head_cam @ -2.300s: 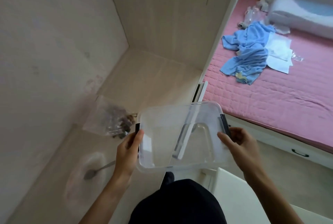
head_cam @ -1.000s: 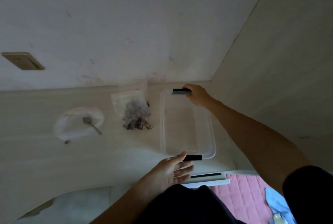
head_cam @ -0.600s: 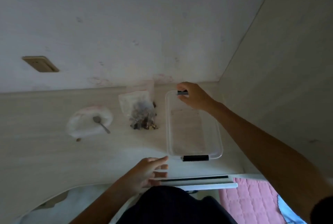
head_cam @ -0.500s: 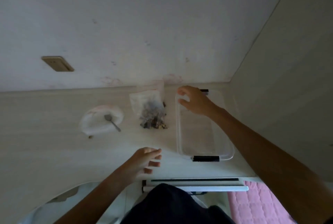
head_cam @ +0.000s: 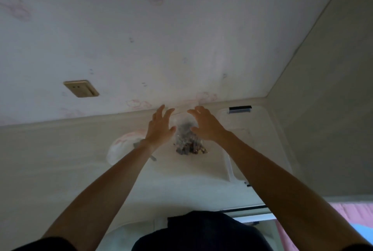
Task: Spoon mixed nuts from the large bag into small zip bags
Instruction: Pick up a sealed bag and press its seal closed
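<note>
Head camera, looking down over a pale wooden desk [head_cam: 60, 160] set into a corner, with a faintly patterned wall behind it and a wooden panel on the right.

Both bare arms stretch forward from the bottom of the frame. The left hand [head_cam: 160, 127] and the right hand [head_cam: 205, 125] hover on either side of a clear bag of mixed nuts [head_cam: 188, 139], which lies on the desk near the back wall. Fingers on both hands are spread and gently bent, palms facing each other, holding nothing. They frame the upper part of the bag, most likely to take hold of its top edge and open it. Whether any fingertip touches the plastic yet cannot be told.

The nuts sit bunched at the end of the bag nearer the camera, so its far end looks flat and slack, easier to grasp.

Left of the bag, partly hidden by the left forearm, is a white bowl [head_cam: 119, 147] with a spoon [head_cam: 137, 145] in it, close enough to reach for scooping. Right of the bag stands a clear plastic box [head_cam: 258, 141] with a black clip [head_cam: 240, 109] at its far end, probably meant to receive filled bags.

No small zip bags can be made out. A beige wall socket [head_cam: 81, 88] sits on the wall to the left. A strip of pink bedding [head_cam: 351, 212] shows at the lower right.
</note>
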Motion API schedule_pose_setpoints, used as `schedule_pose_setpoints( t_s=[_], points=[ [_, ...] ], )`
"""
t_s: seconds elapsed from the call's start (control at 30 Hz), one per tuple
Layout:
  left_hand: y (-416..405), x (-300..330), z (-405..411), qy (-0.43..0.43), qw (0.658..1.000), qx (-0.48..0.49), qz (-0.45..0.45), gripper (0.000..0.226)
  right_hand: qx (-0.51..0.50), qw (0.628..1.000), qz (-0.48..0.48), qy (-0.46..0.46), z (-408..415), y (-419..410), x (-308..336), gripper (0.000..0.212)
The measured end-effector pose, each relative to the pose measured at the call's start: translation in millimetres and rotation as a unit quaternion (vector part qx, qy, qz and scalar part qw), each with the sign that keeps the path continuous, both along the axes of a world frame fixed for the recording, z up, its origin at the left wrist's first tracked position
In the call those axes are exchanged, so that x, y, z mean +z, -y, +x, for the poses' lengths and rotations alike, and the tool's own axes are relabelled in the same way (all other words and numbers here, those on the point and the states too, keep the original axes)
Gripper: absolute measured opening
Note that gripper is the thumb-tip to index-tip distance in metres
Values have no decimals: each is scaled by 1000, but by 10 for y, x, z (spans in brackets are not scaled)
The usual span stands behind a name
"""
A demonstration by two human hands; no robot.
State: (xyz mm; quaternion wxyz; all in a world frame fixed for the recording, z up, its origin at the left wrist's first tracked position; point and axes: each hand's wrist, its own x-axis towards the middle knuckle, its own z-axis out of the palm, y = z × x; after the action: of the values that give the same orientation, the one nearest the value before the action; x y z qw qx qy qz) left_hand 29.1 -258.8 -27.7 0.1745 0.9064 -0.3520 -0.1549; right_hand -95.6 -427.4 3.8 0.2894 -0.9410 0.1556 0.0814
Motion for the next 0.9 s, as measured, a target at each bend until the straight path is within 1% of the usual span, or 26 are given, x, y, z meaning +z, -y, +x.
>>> schedule_pose_setpoints(
  t_s=[0.07,0.13,0.23,0.3,0.37,0.47,0.53,0.7,0.8,0.9],
  points=[
    [28,-21,136,-24,999,-30,19,56,-22,1000,-13,-11,43,-60,8,58],
    [12,-20,243,-42,998,-50,14,40,-53,998,-23,-6,40,-97,29,42],
    [-87,-4,313,-47,996,-70,-13,19,-78,996,-45,1,-37,-135,84,26],
    [-180,31,335,-31,995,-76,-53,12,-86,995,-55,5,-134,-148,123,19],
    [-292,78,334,-27,990,-94,-100,15,-94,994,-59,5,-265,-167,158,17],
    [-463,137,255,-39,976,-152,-154,17,-77,995,-65,-12,-451,-229,189,28],
    [-566,150,164,-51,970,-162,-176,17,-76,994,-68,-22,-547,-284,200,31],
    [-789,171,-39,-133,951,-147,-239,16,-88,996,-31,6,-796,-394,261,12],
    [-835,185,-135,-157,935,-119,-296,17,-83,996,-15,4,-848,-502,301,13],
    [-810,148,-215,-187,934,-101,-288,28,-75,997,25,23,-775,-664,302,15]
  ],
)
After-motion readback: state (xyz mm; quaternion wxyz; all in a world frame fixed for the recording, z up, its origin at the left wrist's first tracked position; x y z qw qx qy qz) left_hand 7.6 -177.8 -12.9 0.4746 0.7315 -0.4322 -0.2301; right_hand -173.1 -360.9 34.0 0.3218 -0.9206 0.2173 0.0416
